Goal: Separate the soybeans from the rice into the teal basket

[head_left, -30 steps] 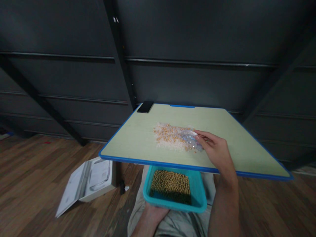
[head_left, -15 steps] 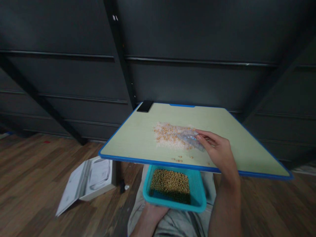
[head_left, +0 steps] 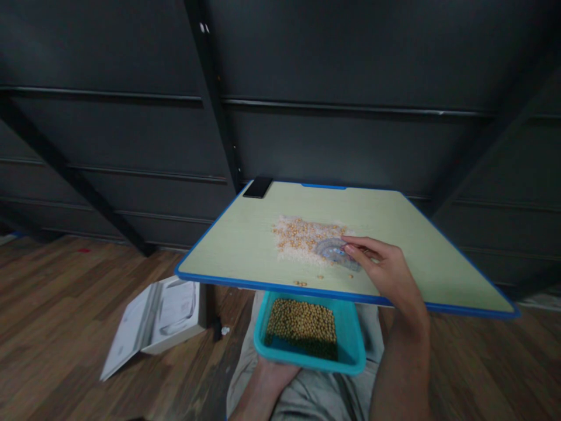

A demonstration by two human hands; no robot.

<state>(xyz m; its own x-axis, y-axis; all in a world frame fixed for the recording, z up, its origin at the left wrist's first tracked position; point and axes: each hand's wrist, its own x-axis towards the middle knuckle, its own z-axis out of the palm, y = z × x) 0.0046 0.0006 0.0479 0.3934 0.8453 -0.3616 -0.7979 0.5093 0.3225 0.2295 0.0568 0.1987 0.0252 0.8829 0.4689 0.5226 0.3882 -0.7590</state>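
Note:
A pile of white grains mixed with yellow beans (head_left: 302,238) lies in the middle of a pale green table with a blue rim (head_left: 245,245). My right hand (head_left: 385,269) rests on the table at the pile's right edge, fingers closed on a clear plastic protractor (head_left: 335,252) pressed flat against the grains. A few loose beans (head_left: 301,283) lie near the table's front edge. Below that edge, a teal basket (head_left: 355,351) half full of beans sits on my lap. My left hand (head_left: 269,377) holds the basket from underneath, its fingers mostly hidden.
A black phone (head_left: 258,187) lies at the table's far left corner. An open white box (head_left: 153,321) sits on the wooden floor to the left. A dark panelled wall with metal struts stands behind the table.
My right hand has dragged the protractor through the pile towards the front edge. A few beans have rolled loose near the edge. The basket has stayed under the edge.

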